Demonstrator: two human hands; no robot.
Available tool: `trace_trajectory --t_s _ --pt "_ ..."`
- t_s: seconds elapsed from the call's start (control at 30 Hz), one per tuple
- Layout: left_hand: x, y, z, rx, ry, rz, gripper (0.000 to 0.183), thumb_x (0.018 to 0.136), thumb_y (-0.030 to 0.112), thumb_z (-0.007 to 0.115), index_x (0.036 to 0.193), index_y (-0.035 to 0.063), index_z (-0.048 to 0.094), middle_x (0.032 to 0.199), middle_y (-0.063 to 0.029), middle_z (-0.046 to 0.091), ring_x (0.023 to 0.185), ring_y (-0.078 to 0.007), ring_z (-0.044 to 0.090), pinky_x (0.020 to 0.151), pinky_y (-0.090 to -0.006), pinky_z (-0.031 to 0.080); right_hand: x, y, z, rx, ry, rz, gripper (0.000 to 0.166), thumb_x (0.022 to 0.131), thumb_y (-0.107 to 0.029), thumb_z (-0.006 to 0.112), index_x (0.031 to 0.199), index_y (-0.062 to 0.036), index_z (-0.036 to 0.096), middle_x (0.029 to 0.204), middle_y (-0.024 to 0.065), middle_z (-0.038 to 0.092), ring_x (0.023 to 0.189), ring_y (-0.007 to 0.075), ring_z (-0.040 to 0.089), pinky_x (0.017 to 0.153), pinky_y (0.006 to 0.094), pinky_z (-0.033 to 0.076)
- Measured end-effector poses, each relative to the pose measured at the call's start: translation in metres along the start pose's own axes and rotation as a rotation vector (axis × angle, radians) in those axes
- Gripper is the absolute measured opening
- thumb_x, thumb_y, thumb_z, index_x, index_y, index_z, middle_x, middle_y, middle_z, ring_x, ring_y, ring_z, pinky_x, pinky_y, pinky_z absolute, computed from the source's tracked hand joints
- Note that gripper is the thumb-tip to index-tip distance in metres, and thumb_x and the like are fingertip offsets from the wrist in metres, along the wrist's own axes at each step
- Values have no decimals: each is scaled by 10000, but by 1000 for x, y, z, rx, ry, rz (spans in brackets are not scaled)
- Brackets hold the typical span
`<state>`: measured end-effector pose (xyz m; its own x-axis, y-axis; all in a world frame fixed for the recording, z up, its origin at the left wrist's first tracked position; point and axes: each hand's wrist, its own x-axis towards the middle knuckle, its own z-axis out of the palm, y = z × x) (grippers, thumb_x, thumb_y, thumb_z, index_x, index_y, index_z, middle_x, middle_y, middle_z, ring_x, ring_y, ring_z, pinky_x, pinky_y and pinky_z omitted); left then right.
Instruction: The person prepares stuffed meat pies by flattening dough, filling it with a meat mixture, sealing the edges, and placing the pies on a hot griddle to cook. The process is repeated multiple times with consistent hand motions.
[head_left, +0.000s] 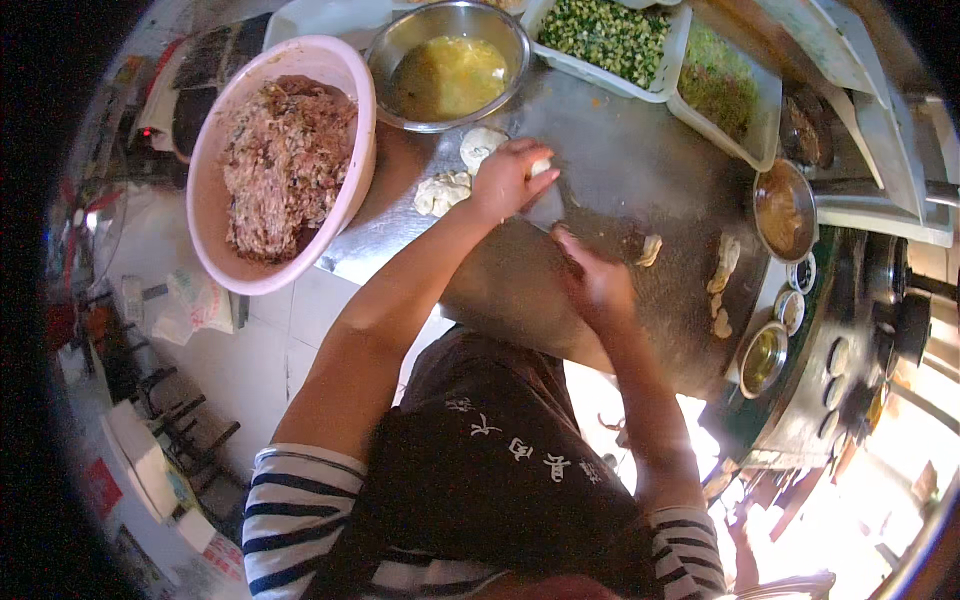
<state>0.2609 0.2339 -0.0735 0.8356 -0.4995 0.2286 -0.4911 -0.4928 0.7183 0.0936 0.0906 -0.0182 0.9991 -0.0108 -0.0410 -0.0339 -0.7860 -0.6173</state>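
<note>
Over the metal worktop (592, 180), my left hand (511, 176) is closed around a small piece of pale dough (540, 166). My right hand (592, 274) grips a flat-bladed scraper or spatula (546, 206), its blade just below the left hand; the handle is mostly hidden by the fingers. A round dough piece (480, 147) lies just beyond my left wrist, and a folded dough lump (442, 193) lies to its left. Right of my right hand are a small dough strip (649, 250) and a longer, uneven one (724, 262) with small bits below it.
A pink basin of minced meat filling (367, 157) stands at the left, beside a steel bowl of yellow liquid (523, 71). Trays of chopped greens (600, 73) and shredded vegetable (765, 154) line the far edge. Small bowls (763, 360) and a griddle with dough rounds (795, 420) are at right.
</note>
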Motion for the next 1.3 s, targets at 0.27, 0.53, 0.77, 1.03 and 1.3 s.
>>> trace_trajectory --t_s 0.27,0.53,0.77,1.03,1.3 --pt "-17 13 15 91 153 270 627 575 425 779 1077 86 618 1076 -118 582 1001 -321 537 928 -403 394 -64 31 -96 -182 -203 366 506 734 -31 585 1174 -280 607 903 133 650 767 247 635 700 348 501" --pt "-34 -13 -9 -265 143 103 317 722 224 757 952 34 650 995 -139 634 951 -284 599 814 -352 483 -18 -18 -66 -342 -222 122 407 797 -135 574 1164 -310 596 923 127 651 795 314 639 690 427 512" --pt "-99 -7 21 -167 340 -97 264 738 208 734 936 57 647 1008 -127 621 972 -317 575 864 -397 454 -22 -41 -42 -288 -249 5 381 794 -160 589 1147 -302 612 939 96 661 836 282 644 717 391 507" --pt "-96 39 28 121 -73 43 414 859 317 569 1216 109 543 1349 -137 436 1264 -346 374 1044 -523 249 -1 13 -112 -442 -7 233 451 786 -222 661 1225 -188 563 1060 129 634 960 274 621 835 346 481" --pt "-95 55 6 125 -201 246 583 863 393 520 1368 140 376 1475 -86 258 1353 -337 234 1075 -504 217 -15 12 4 124 297 -29 404 802 -192 654 1166 -39 570 1051 184 616 938 347 603 832 397 474"
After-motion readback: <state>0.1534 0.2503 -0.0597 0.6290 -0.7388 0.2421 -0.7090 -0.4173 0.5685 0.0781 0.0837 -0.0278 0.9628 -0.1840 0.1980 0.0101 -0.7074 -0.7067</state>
